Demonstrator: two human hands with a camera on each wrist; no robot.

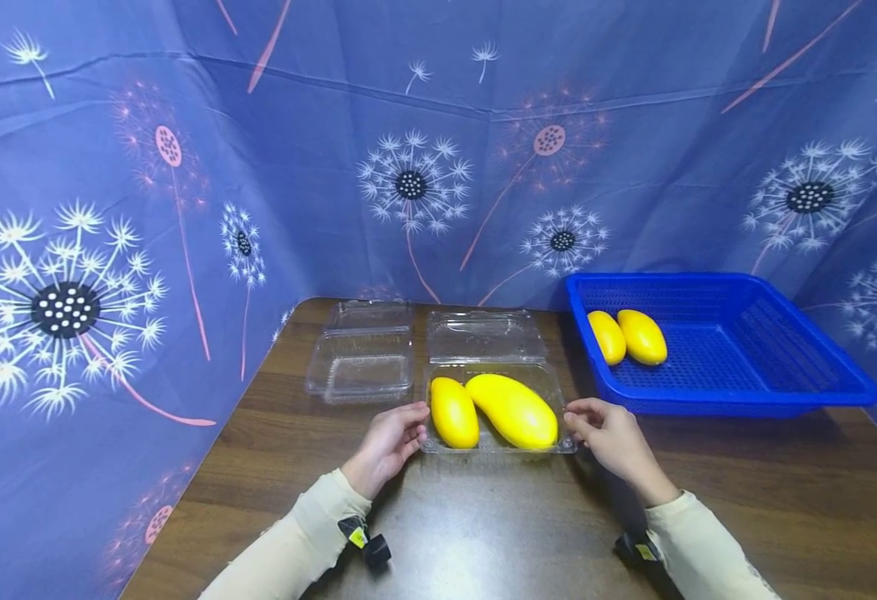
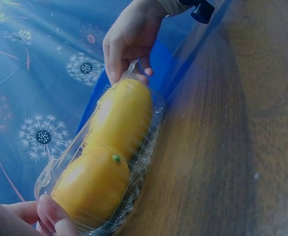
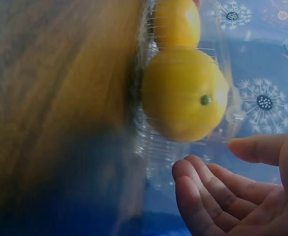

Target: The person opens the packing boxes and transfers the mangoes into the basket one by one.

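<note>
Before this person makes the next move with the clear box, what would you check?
1. Smaller fruit and larger fruit inside the clear box: ok.
2. Lid unobstructed: ok; it lies open behind the box, nothing on it.
3. Left hand at the box's left side: ok.
4. Right hand gripping firmly: cannot tell.
5. Fruit low enough for the lid: cannot tell.
6. Basket apart from the box: ok.

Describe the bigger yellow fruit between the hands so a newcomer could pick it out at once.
On the brown table, left of the blue basket, an open clear container is between the left hand and right hand. In it, the bigger yellow fruit lies slanted on the right. It is clearly longer and fatter than the smaller yellow fruit beside it.
</note>
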